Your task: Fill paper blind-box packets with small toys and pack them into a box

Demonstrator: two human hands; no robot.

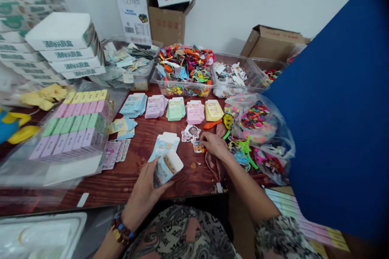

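Note:
My left hand (146, 183) is wrapped round a small blue printed carton (164, 170), tilted with its white top flap raised. Just behind it lies a flat blue carton (166, 144). My right hand (214, 145) has its fingers pinched at a small orange-and-black sticker (198, 147), whose edge shows by the fingertips. Beside that lie several white-edged stickers (191, 132). An orange balloon (212, 124) and a brown pouch-like thing (213, 166) are close to the right hand.
Flat carton stacks in blue (133, 104), purple (155, 106), green (176, 109), pink (195, 112) and yellow (214, 110) form a row. Behind stands a toy-filled tub (184, 68). Filled cartons (75, 123) are left, bagged trinkets (258, 119) right. A blue panel (334, 109) borders the right.

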